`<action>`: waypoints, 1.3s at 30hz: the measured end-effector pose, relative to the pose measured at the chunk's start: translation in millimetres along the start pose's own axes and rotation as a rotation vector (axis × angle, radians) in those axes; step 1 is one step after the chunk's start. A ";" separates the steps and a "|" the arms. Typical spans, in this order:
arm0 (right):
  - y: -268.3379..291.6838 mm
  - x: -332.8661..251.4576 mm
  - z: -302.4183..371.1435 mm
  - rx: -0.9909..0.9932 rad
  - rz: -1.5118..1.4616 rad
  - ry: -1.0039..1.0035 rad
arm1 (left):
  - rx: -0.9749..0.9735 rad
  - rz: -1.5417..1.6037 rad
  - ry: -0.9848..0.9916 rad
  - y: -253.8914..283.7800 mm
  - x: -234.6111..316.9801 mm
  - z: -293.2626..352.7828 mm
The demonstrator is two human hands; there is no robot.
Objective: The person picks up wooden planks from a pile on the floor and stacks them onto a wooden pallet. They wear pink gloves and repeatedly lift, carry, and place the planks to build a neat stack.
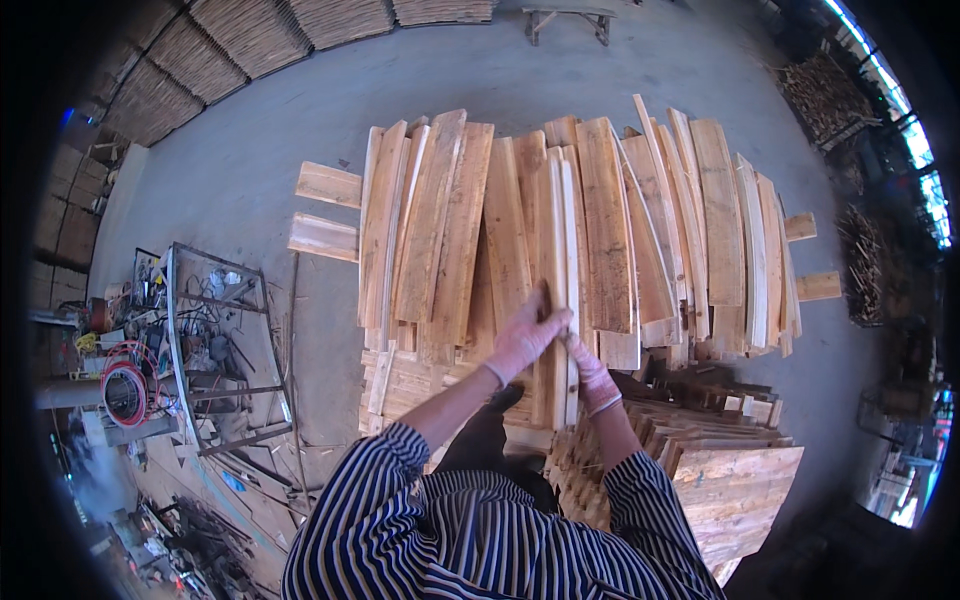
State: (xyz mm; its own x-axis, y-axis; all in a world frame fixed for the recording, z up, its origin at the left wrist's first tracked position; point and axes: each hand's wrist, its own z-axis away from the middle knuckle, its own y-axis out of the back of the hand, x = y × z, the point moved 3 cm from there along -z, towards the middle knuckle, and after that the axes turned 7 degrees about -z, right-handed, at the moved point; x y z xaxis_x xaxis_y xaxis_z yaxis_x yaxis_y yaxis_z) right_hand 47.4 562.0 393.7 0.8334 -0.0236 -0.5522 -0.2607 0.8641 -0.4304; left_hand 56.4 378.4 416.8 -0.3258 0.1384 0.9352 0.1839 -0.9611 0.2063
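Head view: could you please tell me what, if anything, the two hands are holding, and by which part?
The left hand and right hand hold narrow boards between them, gripping the half nearer the person; their exact number is unclear.

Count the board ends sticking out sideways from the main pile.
4. Left of the pile: an upper left end and a lower left end. Right: an upper right end and a lower right end. More may be hidden underneath.
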 end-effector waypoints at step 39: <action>-25.6 53.3 -16.1 -0.119 0.209 0.252 | 0.177 -0.240 0.127 66.0 -116.3 74.8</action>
State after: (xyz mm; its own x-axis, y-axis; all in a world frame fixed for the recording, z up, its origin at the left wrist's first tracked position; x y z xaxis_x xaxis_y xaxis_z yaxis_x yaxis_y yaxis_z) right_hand 90.6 530.5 363.8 0.6133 0.0117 -0.7897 -0.4807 0.7989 -0.3615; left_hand 175.8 316.8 343.2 -0.4902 0.3143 0.8130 0.2428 -0.8466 0.4737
